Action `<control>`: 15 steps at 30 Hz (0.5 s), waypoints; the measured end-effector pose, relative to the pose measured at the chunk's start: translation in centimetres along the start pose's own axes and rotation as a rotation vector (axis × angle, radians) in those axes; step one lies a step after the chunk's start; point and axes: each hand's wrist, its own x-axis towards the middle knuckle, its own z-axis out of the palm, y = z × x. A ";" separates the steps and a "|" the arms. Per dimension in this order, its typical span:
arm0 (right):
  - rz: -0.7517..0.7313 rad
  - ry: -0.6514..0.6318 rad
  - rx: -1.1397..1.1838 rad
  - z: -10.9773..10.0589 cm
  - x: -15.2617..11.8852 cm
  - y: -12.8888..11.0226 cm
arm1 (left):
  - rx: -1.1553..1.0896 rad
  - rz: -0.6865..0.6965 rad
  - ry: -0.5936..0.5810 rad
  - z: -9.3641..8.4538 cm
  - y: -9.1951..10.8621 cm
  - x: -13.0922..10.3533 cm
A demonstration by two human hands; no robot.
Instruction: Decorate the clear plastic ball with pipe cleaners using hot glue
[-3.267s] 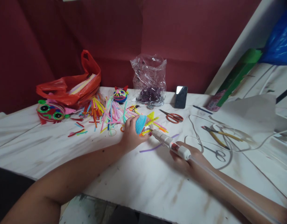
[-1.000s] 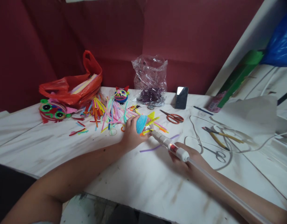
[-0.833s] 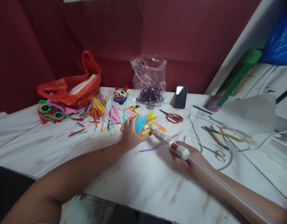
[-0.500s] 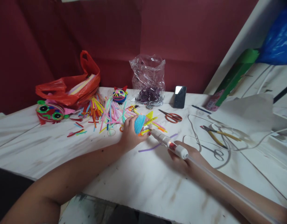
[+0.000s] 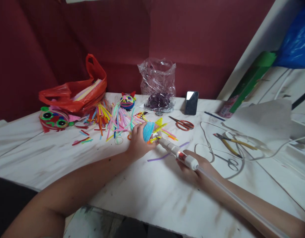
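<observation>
My left hand [image 5: 139, 142] is wrapped round a ball covered in blue pipe cleaner [image 5: 148, 131], with yellow pieces sticking out on its right side. In my right hand [image 5: 195, 167] is a white glue gun [image 5: 175, 150], its small light glowing orange. The gun's nozzle points up and left and reaches the bare side of the ball; whether it touches cannot be made out. A long clear glue stick [image 5: 231, 193] runs out of the gun's back end over my right forearm. A purple pipe cleaner [image 5: 156, 159] lies on the table just below the ball.
Pipe cleaner pieces [image 5: 102, 115], a red bag [image 5: 75, 94] and two finished-looking animal heads, one green-eyed [image 5: 54, 119], one blue [image 5: 128, 101], stand left. Behind are a clear bag [image 5: 159, 96] and a phone [image 5: 191, 103]. Scissors [image 5: 183, 124], pliers [image 5: 230, 145], small scissors [image 5: 229, 162] and cords lie right.
The glue gun's back end has tipped slightly to the left and down, its nozzle staying by the ball. My left hand keeps its hold on the ball.
</observation>
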 end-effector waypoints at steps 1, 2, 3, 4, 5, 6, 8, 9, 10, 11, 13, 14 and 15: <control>-0.009 -0.009 0.011 0.2 0.0 0.1 | -0.001 0.005 -0.002 0.0 0.0 0.0; -0.016 -0.023 0.024 0.3 0.0 0.1 | -0.001 0.010 -0.005 0.0 0.0 0.0; -0.018 -0.038 0.034 0.5 -0.1 0.1 | 0.001 0.015 -0.009 0.1 -0.1 -0.1; -0.013 -0.049 0.038 0.6 -0.1 0.2 | 0.007 0.016 -0.012 0.1 -0.1 -0.1; -0.005 -0.055 0.034 0.8 -0.1 0.2 | 0.013 0.015 -0.015 0.1 -0.2 -0.1; 0.005 -0.057 0.025 1.0 -0.1 0.2 | 0.018 0.013 -0.016 0.1 -0.2 -0.1; 0.019 -0.058 -0.003 1.3 -0.2 0.4 | 0.022 0.012 -0.017 0.2 -0.3 -0.2; 0.020 -0.065 -0.020 1.4 -0.2 0.5 | 0.020 0.014 -0.019 0.2 -0.3 -0.2; 0.022 -0.078 -0.038 1.5 -0.2 0.7 | 0.015 0.016 -0.020 0.2 -0.3 -0.2; 0.023 -0.090 -0.056 1.5 -0.1 0.8 | 0.011 0.018 -0.022 0.2 -0.3 -0.1; 0.006 -0.104 -0.067 1.5 -0.1 0.8 | 0.009 0.017 -0.025 0.1 -0.2 -0.1; -0.007 -0.093 -0.059 1.5 -0.1 0.6 | 0.010 0.014 -0.024 0.1 -0.2 -0.1; -0.018 -0.071 -0.047 1.3 0.0 0.5 | 0.012 0.010 -0.022 0.1 -0.2 0.0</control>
